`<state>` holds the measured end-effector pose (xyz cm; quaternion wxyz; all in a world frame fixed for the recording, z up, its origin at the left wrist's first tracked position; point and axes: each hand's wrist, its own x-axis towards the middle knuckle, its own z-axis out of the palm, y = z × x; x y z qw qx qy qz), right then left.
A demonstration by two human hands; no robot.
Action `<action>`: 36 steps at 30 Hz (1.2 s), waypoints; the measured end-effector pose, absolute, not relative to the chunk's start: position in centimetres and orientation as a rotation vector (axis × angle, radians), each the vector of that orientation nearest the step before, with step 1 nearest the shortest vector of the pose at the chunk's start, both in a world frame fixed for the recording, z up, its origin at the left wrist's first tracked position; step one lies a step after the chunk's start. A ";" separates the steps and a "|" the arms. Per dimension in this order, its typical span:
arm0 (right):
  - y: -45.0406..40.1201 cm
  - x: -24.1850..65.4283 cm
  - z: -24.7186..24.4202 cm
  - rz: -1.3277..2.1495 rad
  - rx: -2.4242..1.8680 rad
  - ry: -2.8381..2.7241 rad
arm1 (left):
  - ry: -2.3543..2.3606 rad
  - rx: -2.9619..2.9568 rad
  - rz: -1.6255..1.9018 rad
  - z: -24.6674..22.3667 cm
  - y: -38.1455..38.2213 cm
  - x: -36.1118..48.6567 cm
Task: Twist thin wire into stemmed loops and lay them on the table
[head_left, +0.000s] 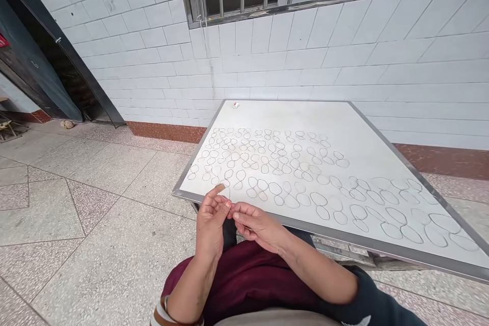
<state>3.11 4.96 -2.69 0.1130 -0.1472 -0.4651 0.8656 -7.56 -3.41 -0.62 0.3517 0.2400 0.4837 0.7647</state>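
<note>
Left hand (210, 216) and right hand (260, 224) meet, fingertips pinched, over the near edge of the table (298, 114); anything between them is too small to tell.

The close pinch likely steadies something fine. Thin loops (320, 206) lie spread in rough rows, probably against tangling, reaching close to the gray near rim (382, 248); white tabletop stretches beyond them toward the tiled wall (260, 71).

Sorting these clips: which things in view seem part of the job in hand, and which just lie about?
Seems part of the job:
left hand, right hand
thin figure-eight loops
white table

Seems just lying about:
small red-and-white item, table's far left corner
round tan object on the floor
</note>
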 end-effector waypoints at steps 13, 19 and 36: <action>4.7 3.7 -3.2 2.724 -0.425 -1.106 | 1.174 0.604 1.826 -0.2 -4.6 -8.1; 4.6 3.8 -3.4 2.765 -0.352 -1.136 | 1.287 0.623 1.847 0.2 -4.7 -8.2; 3.0 5.3 -4.3 2.428 -0.427 -1.567 | 1.232 0.354 2.226 -0.1 -4.6 -8.9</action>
